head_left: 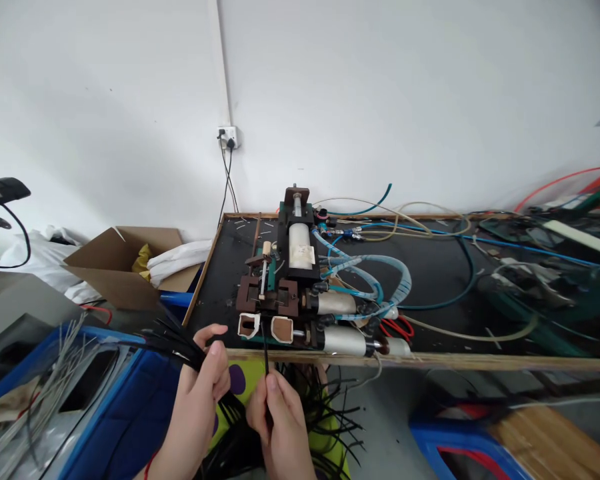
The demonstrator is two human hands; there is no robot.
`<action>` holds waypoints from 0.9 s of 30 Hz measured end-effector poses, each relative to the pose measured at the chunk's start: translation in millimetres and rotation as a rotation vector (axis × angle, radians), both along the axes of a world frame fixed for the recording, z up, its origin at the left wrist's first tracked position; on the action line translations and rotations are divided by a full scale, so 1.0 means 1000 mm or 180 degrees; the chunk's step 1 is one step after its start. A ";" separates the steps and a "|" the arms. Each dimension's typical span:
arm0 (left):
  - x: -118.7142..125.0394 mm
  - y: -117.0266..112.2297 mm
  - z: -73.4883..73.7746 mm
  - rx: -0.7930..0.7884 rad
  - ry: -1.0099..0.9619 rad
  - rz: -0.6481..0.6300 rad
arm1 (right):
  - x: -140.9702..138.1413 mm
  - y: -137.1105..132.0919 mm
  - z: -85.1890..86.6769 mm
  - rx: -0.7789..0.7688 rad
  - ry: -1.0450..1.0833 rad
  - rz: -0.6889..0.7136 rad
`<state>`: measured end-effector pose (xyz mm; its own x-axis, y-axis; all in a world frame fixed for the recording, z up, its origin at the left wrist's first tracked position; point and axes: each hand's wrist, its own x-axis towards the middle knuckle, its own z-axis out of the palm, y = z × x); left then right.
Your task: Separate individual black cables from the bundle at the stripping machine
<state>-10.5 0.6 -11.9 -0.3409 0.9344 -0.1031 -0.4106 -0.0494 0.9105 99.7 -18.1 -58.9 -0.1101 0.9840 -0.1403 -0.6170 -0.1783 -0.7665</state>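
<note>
Left hand point(205, 373): our grip wrapped round a black cable bundle point(183, 351) | Right hand point(283, 410): we pinch one black cable point(266, 353), tip between front pads point(283, 330) of the machine point(300, 243) | Cardboard box point(103, 270): seemingly white and yellow cloth point(180, 260) | Blue bin point(130, 400): pale wires point(63, 373)

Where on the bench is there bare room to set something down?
Two patches of black benchtop show: a strip between the left wooden edge and the machine, and a patch between the looped blue hoses and the curved teal hose. Crowded: the machine's front, where the right hand holds a black cable, and the tangle at the right.
</note>
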 end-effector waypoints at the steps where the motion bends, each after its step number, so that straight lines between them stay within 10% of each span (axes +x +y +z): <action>1: 0.001 0.000 0.001 0.0020 -0.0106 -0.0058 | -0.005 0.004 -0.001 -0.0082 0.0463 -0.0027; 8: -0.002 0.000 0.007 0.0082 -0.0406 -0.0139 | -0.023 0.029 0.009 -0.0437 0.1924 0.0121; 27: -0.008 -0.002 0.014 0.0056 -0.0792 -0.0297 | -0.027 0.036 0.014 -0.0440 0.1876 0.0233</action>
<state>-18.4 -0.9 2.2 -0.2193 0.9631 -0.1563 -0.6252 -0.0157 0.7803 72.7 18.1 -44.9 -0.2748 0.9479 -0.1611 -0.9127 -0.3098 -0.2663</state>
